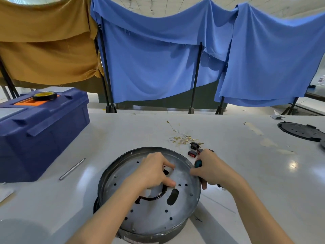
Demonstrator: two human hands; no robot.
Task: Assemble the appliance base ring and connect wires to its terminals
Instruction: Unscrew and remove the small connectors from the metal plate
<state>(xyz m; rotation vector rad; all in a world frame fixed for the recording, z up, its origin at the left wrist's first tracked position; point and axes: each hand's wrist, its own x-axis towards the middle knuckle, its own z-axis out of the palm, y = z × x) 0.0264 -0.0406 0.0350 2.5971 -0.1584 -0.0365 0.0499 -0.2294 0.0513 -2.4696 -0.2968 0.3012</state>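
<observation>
A round grey metal base ring (151, 208) with several holes and an oval slot lies on the white table in front of me. My left hand (154, 170) rests inside it, thumb and forefinger pinching something small near a hole at its centre; what it pinches is hidden. My right hand (210, 169) grips a teal-handled tool (198, 163) at the ring's right rim. A black wire loop (154, 197) shows through the ring's central opening. Loose wires with brass terminals (182, 139) lie behind the ring.
Red rocker switches (192, 153) and a black socket (194, 145) lie beside the wires. A blue toolbox (42, 134) with a tape roll (44, 95) stands at the left. A metal rod (72, 169) lies beside it. A black round plate (300, 131) sits far right.
</observation>
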